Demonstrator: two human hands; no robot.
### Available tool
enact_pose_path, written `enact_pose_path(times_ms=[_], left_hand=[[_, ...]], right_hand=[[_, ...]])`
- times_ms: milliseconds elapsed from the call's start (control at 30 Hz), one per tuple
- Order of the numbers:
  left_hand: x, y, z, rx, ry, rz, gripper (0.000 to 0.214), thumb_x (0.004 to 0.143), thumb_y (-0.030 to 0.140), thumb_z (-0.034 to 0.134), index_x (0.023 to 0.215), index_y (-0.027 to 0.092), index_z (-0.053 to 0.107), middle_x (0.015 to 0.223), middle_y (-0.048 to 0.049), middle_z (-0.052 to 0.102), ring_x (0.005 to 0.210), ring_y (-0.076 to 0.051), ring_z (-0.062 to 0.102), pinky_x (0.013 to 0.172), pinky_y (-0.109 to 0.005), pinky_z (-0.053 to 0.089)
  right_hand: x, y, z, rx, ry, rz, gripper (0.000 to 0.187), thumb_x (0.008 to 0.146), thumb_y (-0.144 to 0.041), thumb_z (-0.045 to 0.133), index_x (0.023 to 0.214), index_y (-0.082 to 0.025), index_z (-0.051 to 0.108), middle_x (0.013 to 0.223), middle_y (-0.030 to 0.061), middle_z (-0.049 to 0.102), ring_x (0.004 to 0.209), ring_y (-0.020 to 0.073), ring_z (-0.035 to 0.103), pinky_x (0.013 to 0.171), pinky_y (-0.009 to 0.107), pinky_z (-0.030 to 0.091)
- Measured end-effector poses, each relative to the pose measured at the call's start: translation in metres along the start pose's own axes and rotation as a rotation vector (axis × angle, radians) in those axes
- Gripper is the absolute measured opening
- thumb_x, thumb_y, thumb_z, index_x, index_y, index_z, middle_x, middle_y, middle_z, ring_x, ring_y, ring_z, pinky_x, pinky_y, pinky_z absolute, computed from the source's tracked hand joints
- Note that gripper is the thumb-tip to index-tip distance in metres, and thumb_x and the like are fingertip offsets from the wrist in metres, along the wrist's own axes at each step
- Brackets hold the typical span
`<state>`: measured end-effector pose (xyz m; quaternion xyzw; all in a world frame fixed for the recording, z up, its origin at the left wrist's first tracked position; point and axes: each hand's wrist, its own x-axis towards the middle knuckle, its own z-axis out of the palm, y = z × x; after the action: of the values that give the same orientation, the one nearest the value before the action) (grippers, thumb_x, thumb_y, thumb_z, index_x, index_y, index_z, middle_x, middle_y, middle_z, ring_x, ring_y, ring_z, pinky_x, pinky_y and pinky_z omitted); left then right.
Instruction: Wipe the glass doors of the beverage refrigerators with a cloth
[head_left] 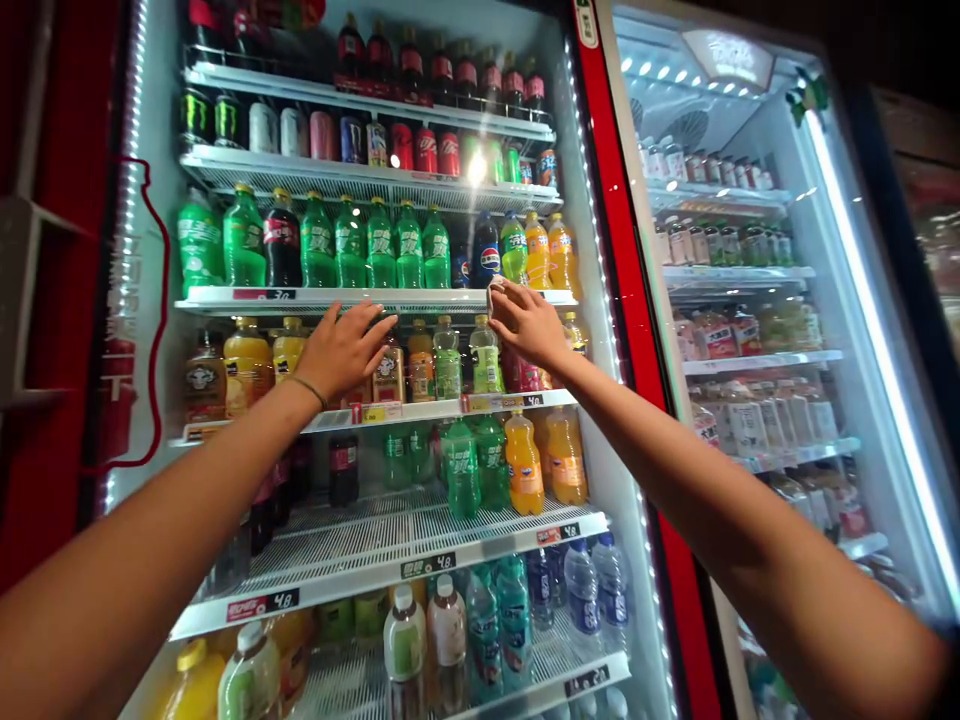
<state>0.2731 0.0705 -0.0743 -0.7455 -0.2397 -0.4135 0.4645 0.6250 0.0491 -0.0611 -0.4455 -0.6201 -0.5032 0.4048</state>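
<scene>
My left hand (341, 350), with a thin band at the wrist, is raised before the drinks fridge (600, 200). Its fingers are spread and hold nothing; behind them stand juice bottles. My right hand (531, 325) is up at the edge of the third shelf (337, 300), its fingers bent around a small whitish cloth-like piece (495, 292), mostly hidden by the fingers. Just above that hand are a dark blue Pepsi bottle (487, 250) and orange soda bottles (537, 250). Whether either hand touches the shelf or a glass pane, I cannot tell.
Green soda bottles (315, 245) line the third shelf, with cans (322, 135) and cola bottles (465, 75) above. Lower down are orange bottles (525, 465) and water bottles (582, 590). A second lit fridge (757, 270) stands at the right. A red frame (622, 220) separates them.
</scene>
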Motion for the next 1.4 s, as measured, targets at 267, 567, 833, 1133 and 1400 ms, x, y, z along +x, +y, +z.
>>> enact_pose_path(times_ms=[267,567,833,1133,1400], left_hand=[[0.041,-0.001,0.008,0.024,0.028,-0.121,0.055,0.1,0.04,0.043,0.152,0.026,0.048,0.161,-0.0081,0.045,0.154,-0.029,0.033,0.129,-0.055,0.019],[0.021,0.024,0.03,0.07,0.105,-0.241,0.056,0.103,0.039,0.035,0.157,0.026,0.04,0.168,-0.0062,0.033,0.157,-0.028,0.026,0.129,-0.058,0.012],[0.017,0.036,0.039,0.043,0.129,-0.332,0.057,0.103,0.036,0.033,0.159,0.026,0.037,0.169,-0.0057,0.03,0.158,-0.029,0.023,0.129,-0.061,0.01],[0.008,0.041,0.04,0.013,0.188,-0.291,0.057,0.102,0.035,0.033,0.157,0.022,0.042,0.167,-0.0105,0.033,0.156,-0.032,0.027,0.127,-0.064,0.014],[0.005,0.046,0.038,0.039,0.177,-0.317,0.058,0.103,0.036,0.029,0.157,0.02,0.042,0.167,-0.0106,0.034,0.157,-0.029,0.026,0.129,-0.058,0.012]], right_hand=[[0.048,-0.036,0.016,0.042,0.14,-0.04,0.053,0.107,-0.048,0.025,0.15,-0.03,0.051,0.151,0.0057,0.051,0.141,0.0318,0.041,0.124,0.055,0.031],[0.026,-0.09,0.047,0.119,0.19,-0.039,0.06,0.107,-0.049,0.028,0.162,-0.025,0.03,0.17,0.0036,0.03,0.159,0.0284,0.018,0.13,0.058,0.018],[-0.064,-0.054,0.035,0.141,-0.067,-0.314,0.057,0.104,-0.05,0.037,0.16,-0.037,0.033,0.171,-0.0063,0.025,0.16,0.0214,0.019,0.133,0.05,0.015],[-0.016,-0.112,0.043,0.066,0.068,-0.278,0.062,0.105,-0.054,0.038,0.162,-0.029,0.032,0.171,0.0001,0.026,0.16,0.0253,0.017,0.132,0.054,0.014],[-0.043,-0.01,0.019,-0.036,-0.08,0.043,0.059,0.108,-0.048,0.028,0.164,-0.03,0.024,0.173,-0.0028,0.016,0.161,0.0217,0.014,0.132,0.051,0.014]])
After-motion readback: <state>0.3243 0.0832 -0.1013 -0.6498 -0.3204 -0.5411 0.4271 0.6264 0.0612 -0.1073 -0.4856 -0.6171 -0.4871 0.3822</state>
